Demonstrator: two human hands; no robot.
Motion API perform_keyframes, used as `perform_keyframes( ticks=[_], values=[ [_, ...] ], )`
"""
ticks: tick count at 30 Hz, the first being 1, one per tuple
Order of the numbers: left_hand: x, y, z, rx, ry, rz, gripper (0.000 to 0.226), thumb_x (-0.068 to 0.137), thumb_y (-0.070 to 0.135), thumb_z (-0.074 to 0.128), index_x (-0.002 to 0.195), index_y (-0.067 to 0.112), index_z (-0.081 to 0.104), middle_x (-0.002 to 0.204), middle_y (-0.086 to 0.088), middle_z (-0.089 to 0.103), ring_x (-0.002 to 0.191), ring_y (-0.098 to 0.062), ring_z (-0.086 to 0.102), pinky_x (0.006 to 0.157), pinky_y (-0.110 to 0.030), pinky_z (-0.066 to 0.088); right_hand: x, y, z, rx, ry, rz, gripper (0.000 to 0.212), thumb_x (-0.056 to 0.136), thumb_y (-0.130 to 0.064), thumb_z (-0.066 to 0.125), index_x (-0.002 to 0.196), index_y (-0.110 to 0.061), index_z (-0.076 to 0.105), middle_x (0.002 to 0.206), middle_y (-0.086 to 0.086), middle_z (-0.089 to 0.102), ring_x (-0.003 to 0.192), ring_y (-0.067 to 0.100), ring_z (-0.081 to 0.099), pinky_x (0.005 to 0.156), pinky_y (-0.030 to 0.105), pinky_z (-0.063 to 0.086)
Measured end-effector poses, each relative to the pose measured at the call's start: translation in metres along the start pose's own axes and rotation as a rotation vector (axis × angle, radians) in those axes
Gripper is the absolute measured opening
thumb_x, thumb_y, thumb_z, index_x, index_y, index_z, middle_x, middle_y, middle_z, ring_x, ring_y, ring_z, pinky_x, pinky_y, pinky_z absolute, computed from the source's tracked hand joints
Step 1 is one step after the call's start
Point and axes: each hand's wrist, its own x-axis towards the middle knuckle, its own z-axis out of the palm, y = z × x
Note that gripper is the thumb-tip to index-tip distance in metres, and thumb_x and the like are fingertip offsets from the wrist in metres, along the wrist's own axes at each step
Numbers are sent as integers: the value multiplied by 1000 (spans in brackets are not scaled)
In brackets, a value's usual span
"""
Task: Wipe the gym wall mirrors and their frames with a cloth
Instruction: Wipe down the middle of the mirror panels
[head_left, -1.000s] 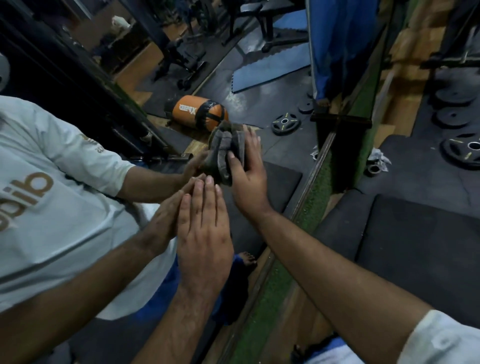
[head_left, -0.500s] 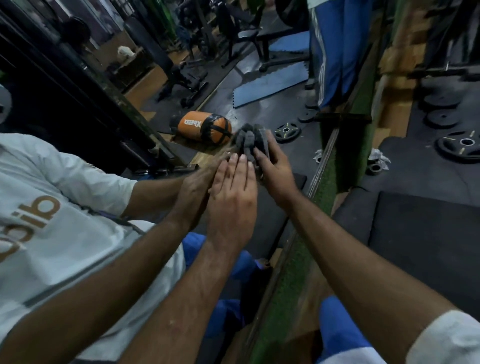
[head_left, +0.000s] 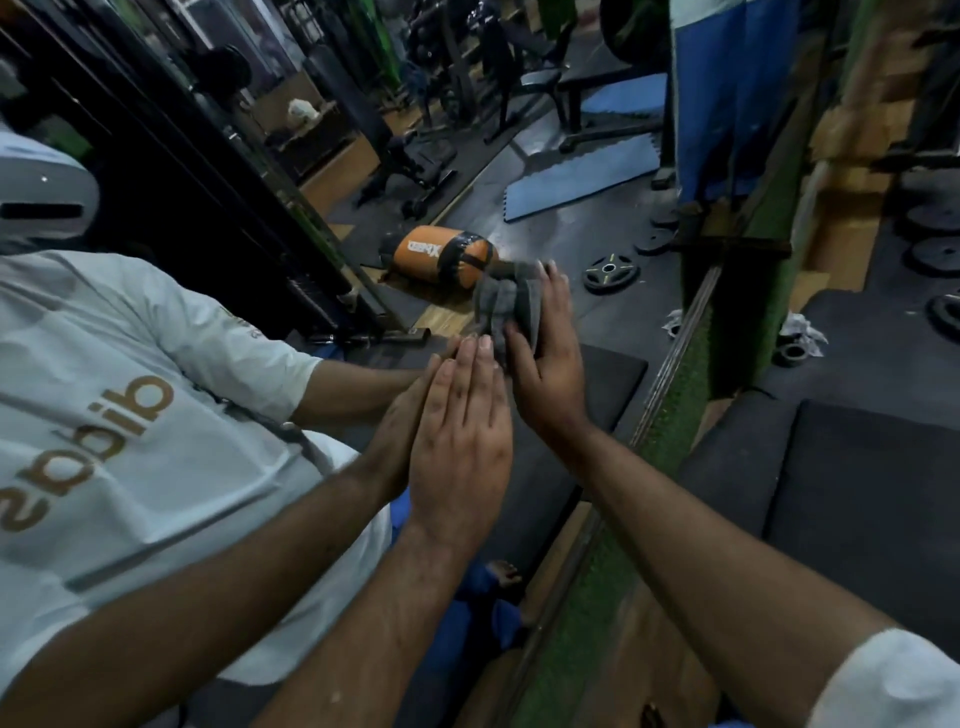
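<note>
While the left hand (head_left: 460, 441) stays flat on the mirror (head_left: 571, 270), fingers straight and pressed together, the right hand (head_left: 545, 358) has slid back leftward. Its fingers and thumb pinch the bunched grey cloth (head_left: 501, 306) against the glass beside the frame (head_left: 675, 364); this looks like another wiping stroke.

Dark rubber floor matting (head_left: 857, 467) is seen on the right. Black weight plates (head_left: 940, 254) are laid on it at far right; a crumpled white wrapper (head_left: 802, 327) is left near the green frame strip (head_left: 675, 415).
</note>
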Motion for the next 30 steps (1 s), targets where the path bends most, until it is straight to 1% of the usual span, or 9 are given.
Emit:
perform_keyframes(
  ticks=[5, 10, 13, 15, 19, 21, 24, 27, 30],
  values=[
    [-21, 2, -7, -52, -35, -36, 64, 98, 16, 43, 157, -2, 24, 166, -23, 15, 155, -35, 3, 127, -48, 1, -15, 29, 12, 160, 232, 879, 67, 102, -46, 46, 162, -22, 32, 166, 8, 36, 154, 29, 31, 126, 46, 28],
    [-65, 5, -15, -20, -146, -156, 76, 97, 26, 54, 158, -3, 19, 167, -24, 4, 156, -36, -3, 127, -50, -4, -21, -69, 28, 262, 80, 304, 62, 105, -32, 51, 162, -19, 32, 171, -5, 21, 160, 15, 9, 130, 38, 12],
    [-75, 3, -17, 7, -140, -165, 73, 99, 22, 47, 159, -3, 12, 168, -24, 2, 156, -36, -2, 127, -49, -6, -63, -44, 25, 75, -26, 10, 63, 106, -25, 52, 163, -14, 27, 170, -4, 17, 162, 22, 5, 131, 45, 12],
    [-77, 1, -18, 21, -152, -160, 78, 99, 23, 48, 159, -3, 5, 168, -23, -5, 156, -35, -8, 126, -48, -7, -96, -7, 24, -20, -24, 172, 66, 105, -38, 48, 164, -18, 24, 171, -2, 19, 161, 21, 11, 130, 43, 18],
    [-81, -8, -17, -40, -146, -82, 77, 99, 21, 48, 160, 0, 7, 168, -22, -2, 156, -34, -6, 127, -48, -3, -89, 0, 33, 211, 129, 947, 88, 83, -64, 40, 163, -31, 28, 165, 6, 37, 151, 29, 36, 123, 48, 34],
    [-89, -14, -19, -104, -116, -46, 73, 96, 15, 51, 159, 0, 17, 167, -21, 12, 157, -33, 4, 128, -46, 3, -72, -32, 38, 255, 105, 843, 85, 83, -61, 47, 161, -29, 33, 162, 6, 42, 148, 28, 41, 121, 49, 37],
    [-111, -25, -30, -129, -67, -92, 64, 93, 14, 61, 151, -3, 39, 161, -24, 31, 155, -35, 17, 126, -48, 14, -83, -95, 42, 327, -4, 387, 68, 99, -48, 54, 160, -27, 36, 168, 0, 31, 157, 20, 25, 127, 47, 27],
    [-138, -36, -38, -100, -55, -122, 62, 93, 17, 58, 148, -6, 41, 162, -26, 26, 155, -37, 15, 127, -49, 9, -117, -81, 38, 91, -92, 65, 64, 106, -30, 54, 164, -21, 28, 173, -2, 18, 161, 14, 6, 129, 33, 16],
    [-166, -45, -40, -111, -82, -104, 81, 93, 22, 59, 158, -4, 19, 167, -24, 9, 156, -35, 4, 127, -49, 6, -170, -43, 45, 9, -1, 422, 62, 108, -38, 48, 164, -31, 22, 171, -2, 24, 158, 21, 21, 125, 35, 27]
  ],
)
